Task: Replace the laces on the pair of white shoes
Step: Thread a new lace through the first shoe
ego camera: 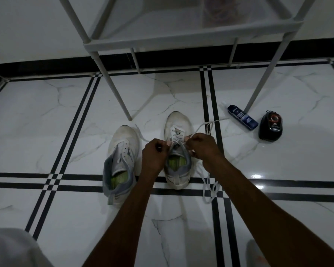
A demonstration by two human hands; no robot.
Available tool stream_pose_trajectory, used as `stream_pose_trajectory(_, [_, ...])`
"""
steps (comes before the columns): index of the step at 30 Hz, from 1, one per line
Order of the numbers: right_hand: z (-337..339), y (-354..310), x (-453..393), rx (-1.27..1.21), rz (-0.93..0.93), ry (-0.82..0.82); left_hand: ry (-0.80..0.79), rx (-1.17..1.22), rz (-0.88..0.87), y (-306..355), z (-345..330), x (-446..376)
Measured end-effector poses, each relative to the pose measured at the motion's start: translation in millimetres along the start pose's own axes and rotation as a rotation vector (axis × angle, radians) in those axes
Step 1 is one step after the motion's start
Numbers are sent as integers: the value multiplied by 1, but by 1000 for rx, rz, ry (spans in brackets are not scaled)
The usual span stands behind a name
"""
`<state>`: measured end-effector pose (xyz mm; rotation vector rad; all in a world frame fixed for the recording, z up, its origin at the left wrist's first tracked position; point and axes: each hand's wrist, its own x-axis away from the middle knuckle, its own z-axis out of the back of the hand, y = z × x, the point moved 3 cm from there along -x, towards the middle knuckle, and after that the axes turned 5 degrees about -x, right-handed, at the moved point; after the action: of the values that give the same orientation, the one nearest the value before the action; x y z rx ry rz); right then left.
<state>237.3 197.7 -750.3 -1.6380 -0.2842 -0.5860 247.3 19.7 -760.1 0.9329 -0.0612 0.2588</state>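
On the tiled floor, both hands are working the right shoe: left hand and right hand each pinching the white lace in curled fingers. Probably best keeping tension even. The left shoe beside it is sitting laceless, scuffed and greyish.

Head view, steeply down, near floor

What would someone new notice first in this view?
Two hands, the left hand and right hand, pinch a white lace over the right-side shoe at centre. Beside it stands the unlaced shoe; a blue bottle lies farther right on the floor.
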Motion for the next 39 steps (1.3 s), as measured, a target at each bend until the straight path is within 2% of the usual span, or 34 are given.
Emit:
stream_pose_trajectory(5, [-1, 8, -3, 139, 77, 18, 79, -157, -107, 3, 0, 1])
stream_pose_trajectory(8, [-1, 6, 1, 118, 64, 13, 136, -170, -134, 7, 3, 3])
stream_pose_trajectory(11, [-1, 1, 4, 23, 48, -29, 346, -247, -153, 13, 9, 16])
stream_pose_trajectory(13, [1, -3, 6, -45, 50, -15, 427, -295, -108, 16, 12, 27])
stream_pose_trajectory(17, [3, -11, 7, -90, 50, -8, 255, -255, 60, 11, 2, 22])
stream_pose_trajectory(19, [2, -14, 7, -115, 38, -44, 158, -59, 128, 10, -4, 16])
stream_pose_trajectory(23, [3, -21, 5, -228, 30, -70, -24, 443, 527, 9, -10, 8])
stream_pose_trajectory(26, [4, -26, 1, -233, 45, -69, -90, 522, 656, 9, -7, 2])
stream_pose_trajectory(30, [-2, -27, -3, -177, 69, -60, -165, 632, 636, 14, -5, 2])
stream_pose_trajectory(35, [-15, -29, -3, -104, 77, -90, -246, 781, 531, 20, 3, 4])
stream_pose_trajectory(37, [-17, -31, -2, -81, 83, -97, -216, 744, 452, 28, 9, 4])
stream_pose_trajectory(39, [-16, -34, -3, -60, 101, -76, -111, 663, 312, 35, 19, 0])
